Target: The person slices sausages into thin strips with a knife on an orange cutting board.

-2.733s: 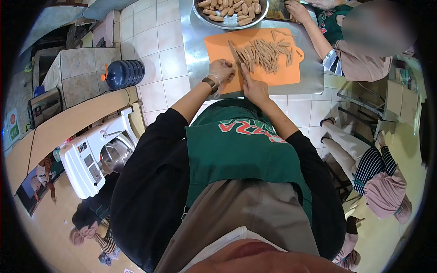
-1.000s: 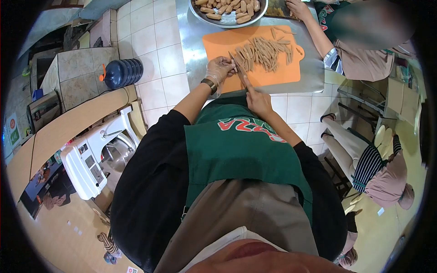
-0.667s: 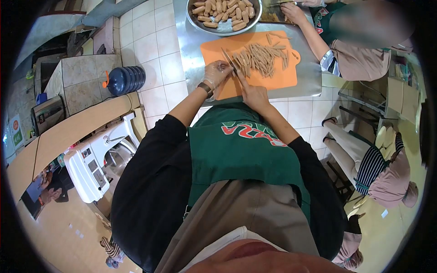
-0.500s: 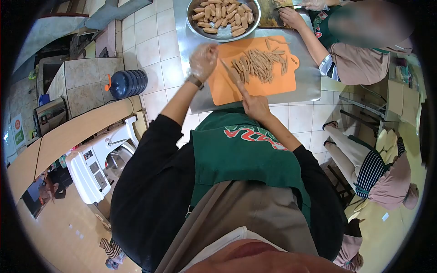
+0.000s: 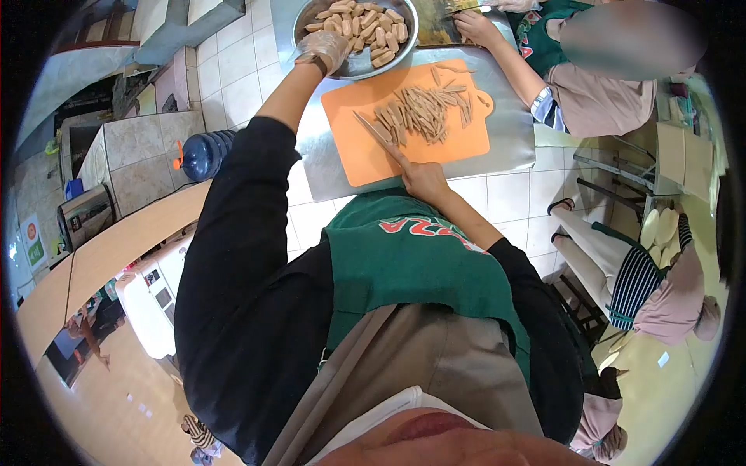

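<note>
My left hand (image 5: 325, 51), in a clear plastic glove, reaches into the left side of a metal bowl (image 5: 359, 75) of short brown sausages (image 5: 365, 27). Its fingertips are among the sausages, and whether they grip one cannot be made out. My right hand (image 5: 425, 182) is bare and closed on the handle of a knife (image 5: 381, 133). The blade lies over the left part of an orange cutting board (image 5: 350, 159). Right of the blade, a pile of thin brown strips (image 5: 423, 113) covers the middle of the board, with a few looser strips at its upper right.
Across the metal table (image 5: 315, 175), at the upper right, a co-worker's hand (image 5: 478, 29) rests at another board (image 5: 437, 33) with a knife. A blue water bottle (image 5: 203, 154) lies left of the table. Another person in a striped top (image 5: 633, 287) is at the right.
My left hand has left the board beside the knife and moved up and left to the bowl. My right hand keeps the knife over the board. The bowl and board appear further left in view.
</note>
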`<state>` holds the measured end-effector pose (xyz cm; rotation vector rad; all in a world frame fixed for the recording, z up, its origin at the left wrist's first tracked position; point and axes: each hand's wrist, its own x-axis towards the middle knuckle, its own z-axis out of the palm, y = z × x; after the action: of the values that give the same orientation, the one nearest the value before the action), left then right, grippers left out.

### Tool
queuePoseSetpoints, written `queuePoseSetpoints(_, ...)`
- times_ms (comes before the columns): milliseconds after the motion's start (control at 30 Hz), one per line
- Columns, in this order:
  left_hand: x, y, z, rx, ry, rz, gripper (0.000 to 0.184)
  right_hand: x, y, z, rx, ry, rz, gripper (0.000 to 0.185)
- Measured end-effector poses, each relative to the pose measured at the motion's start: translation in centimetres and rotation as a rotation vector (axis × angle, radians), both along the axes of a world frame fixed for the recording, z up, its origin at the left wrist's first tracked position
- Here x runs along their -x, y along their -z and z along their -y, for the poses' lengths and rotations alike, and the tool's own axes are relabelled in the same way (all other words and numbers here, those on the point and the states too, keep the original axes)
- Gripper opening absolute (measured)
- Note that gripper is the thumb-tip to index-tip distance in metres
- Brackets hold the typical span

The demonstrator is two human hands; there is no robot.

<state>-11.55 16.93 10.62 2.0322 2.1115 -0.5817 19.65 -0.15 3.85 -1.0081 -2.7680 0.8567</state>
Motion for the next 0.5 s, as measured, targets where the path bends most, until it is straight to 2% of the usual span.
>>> queuePoseSetpoints(67,0.0,-1.2,1.1,-0.009,0.041,-0.032,0.022,0.0,0.1,0.1,0.014,0.001,0.005,0.084)
queuePoseSetpoints(133,-0.4,-2.4,4.1,-0.390,-0.104,0.556,0.026,0.2,0.1,0.2,-0.011,0.025,-0.040,0.083)
queuePoseSetpoints(167,-0.8,-1.9,5.9,-0.456,-0.217,0.790,0.032,0.3,0.1,0.4,-0.008,0.023,-0.041,0.083)
queuePoseSetpoints(233,-2.5,-0.5,10.2,-0.548,-0.262,0.814,0.035,0.5,-0.5,0.6,0.011,0.063,-0.016,0.080)
queuePoseSetpoints(367,-7.0,3.9,17.1,-0.380,-0.679,0.971,0.041,1.2,-0.2,1.1,-0.012,0.087,0.000,0.077)
queuePoseSetpoints(467,-9.2,7.5,19.5,-0.421,-0.707,0.889,0.044,1.7,0.2,1.5,-0.014,0.113,0.014,0.076)
queuePoseSetpoints(500,-9.7,7.7,19.9,-0.453,-0.681,0.930,0.038,1.9,0.3,1.6,-0.011,0.127,-0.001,0.075)
